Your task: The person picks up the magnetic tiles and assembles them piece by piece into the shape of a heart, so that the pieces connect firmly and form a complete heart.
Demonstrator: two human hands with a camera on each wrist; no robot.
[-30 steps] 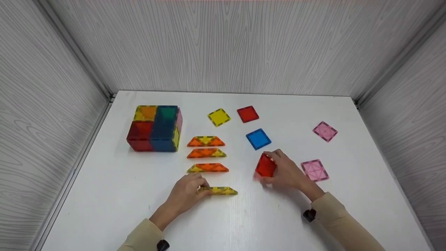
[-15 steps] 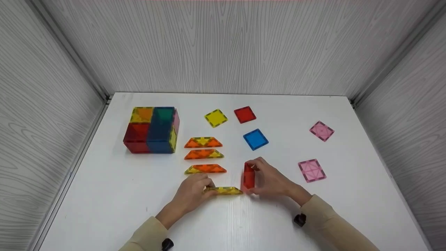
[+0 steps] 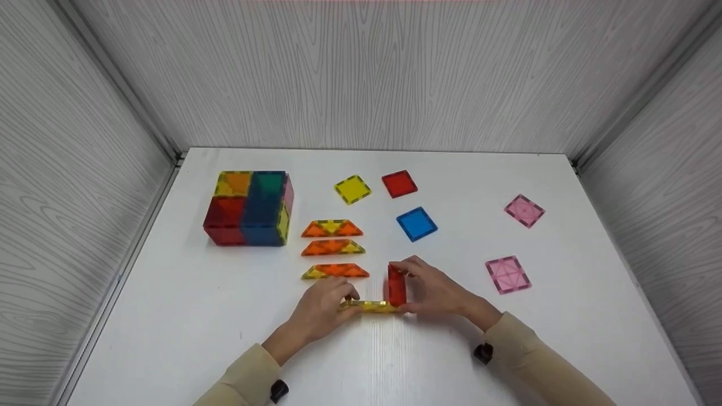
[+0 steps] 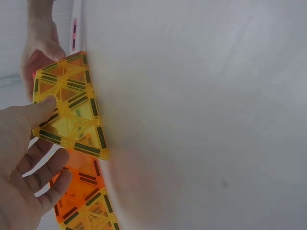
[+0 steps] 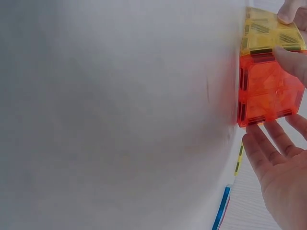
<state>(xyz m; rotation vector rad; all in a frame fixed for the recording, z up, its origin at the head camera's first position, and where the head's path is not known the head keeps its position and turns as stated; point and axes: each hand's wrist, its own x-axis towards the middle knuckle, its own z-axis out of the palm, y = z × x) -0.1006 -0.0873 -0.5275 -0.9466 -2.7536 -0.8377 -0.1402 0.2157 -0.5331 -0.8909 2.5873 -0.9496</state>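
My left hand (image 3: 327, 307) pinches a yellow trapezoid panel of triangular magnetic tiles (image 4: 72, 117), which stands on its edge on the table. From the other side, my right hand (image 3: 437, 290) holds a red square magnetic tile (image 3: 396, 286) upright by its edges, thumb on one side and fingertips on the other. The red tile stands at an angle to the yellow panel (image 5: 266, 31), its edge right at the panel's right end in the right wrist view. Behind my left hand, three orange-and-yellow trapezoid panels (image 3: 334, 248) stand in a row, one behind another.
A multicoloured block built of magnetic tiles (image 3: 248, 208) stands at the back left. Flat on the table lie a yellow square (image 3: 352, 189), a red square (image 3: 399, 184), a blue square (image 3: 417, 224) and two pink squares (image 3: 508, 275). Grey wood-grain walls (image 3: 361, 73) border the white table.
My right hand has moved left, turning the red tile upright and bringing it to the yellow panel's end. My left hand has slid the yellow panel slightly right.
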